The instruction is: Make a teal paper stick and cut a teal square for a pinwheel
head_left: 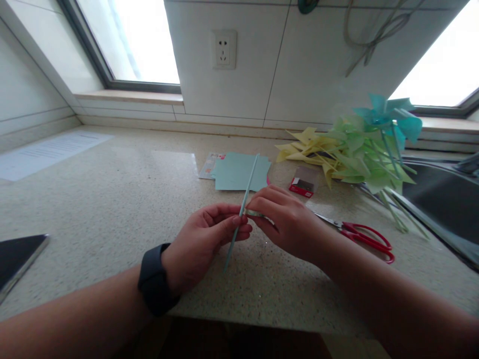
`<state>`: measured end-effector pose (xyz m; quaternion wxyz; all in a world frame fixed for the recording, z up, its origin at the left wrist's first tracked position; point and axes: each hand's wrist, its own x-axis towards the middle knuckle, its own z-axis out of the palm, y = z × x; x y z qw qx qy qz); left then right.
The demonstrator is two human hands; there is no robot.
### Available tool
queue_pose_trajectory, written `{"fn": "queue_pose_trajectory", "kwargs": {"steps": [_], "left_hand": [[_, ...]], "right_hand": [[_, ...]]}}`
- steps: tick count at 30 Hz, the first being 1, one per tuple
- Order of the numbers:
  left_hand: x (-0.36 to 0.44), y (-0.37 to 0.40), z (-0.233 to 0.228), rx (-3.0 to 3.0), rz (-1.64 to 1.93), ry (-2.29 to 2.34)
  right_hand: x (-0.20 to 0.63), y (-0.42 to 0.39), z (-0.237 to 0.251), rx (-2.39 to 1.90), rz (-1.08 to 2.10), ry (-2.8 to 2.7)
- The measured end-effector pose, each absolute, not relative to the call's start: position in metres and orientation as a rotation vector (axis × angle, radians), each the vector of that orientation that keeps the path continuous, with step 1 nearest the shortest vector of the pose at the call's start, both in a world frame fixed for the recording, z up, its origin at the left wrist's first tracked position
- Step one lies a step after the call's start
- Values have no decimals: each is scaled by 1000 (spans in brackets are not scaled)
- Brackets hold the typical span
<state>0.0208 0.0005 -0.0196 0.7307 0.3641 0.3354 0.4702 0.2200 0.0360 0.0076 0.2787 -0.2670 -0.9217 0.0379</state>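
Between the thumb and fingers of my left hand (213, 227) is a thin pale-blue stick (250, 184), slanting up and away over the counter. My right hand (284, 214) is closed at the stick's middle, its fingertips almost meeting the left ones. A small pale strip-like thing (256, 213) shows under the right fingers; most of it is covered, so its kind is unclear. Just beyond the hands lies a stack of light-blue paper squares (237, 172). Red-handled scissors (362, 237) rest on the counter beside my right forearm.
Yellow, green and blue paper pinwheels (359, 139) on sticks are heaped at the right, close to the sink (441, 194). A small red box (302, 187) sits behind my right hand. A printed sheet (48, 152) and a dark flat device (20, 259) lie at the left.
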Motion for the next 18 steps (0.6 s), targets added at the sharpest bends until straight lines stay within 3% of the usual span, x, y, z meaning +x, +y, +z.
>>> {"fn": "queue_pose_trajectory", "kwargs": {"steps": [18], "left_hand": [[19,0,-17,815,990,762]], "right_hand": [[216,33,6,-716,76,-2499]]}}
